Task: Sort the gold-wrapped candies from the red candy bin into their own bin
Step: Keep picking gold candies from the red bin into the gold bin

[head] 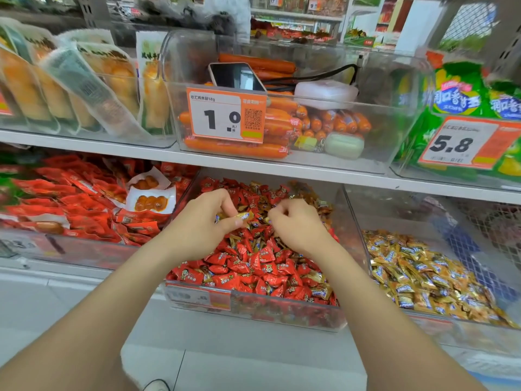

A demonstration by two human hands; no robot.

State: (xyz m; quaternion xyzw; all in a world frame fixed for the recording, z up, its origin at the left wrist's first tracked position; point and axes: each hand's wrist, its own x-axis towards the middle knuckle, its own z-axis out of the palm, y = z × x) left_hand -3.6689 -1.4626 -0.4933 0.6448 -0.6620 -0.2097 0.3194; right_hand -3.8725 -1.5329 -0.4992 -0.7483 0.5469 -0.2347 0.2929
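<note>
Red candies (253, 263) crowd under both hands. Your left hand (203, 224) pinches a gold-wrapped candy (244, 216), its long axis toward your right hand (296, 225), curled, contents unclear.

Two arms of a person are visible, and both are bare along their whole visible length. The left forearm (112, 306) and the right forearm (380, 300) are slim and smooth, with no sleeve on the part that shows. The left hand (203, 224) and the right hand (296, 224) are bare as well. The thumbnail (239, 222) of the left hand is short and plain. At the bottom edge of the view shows a part of a white shoe (156, 385) with a dark rim.
</note>
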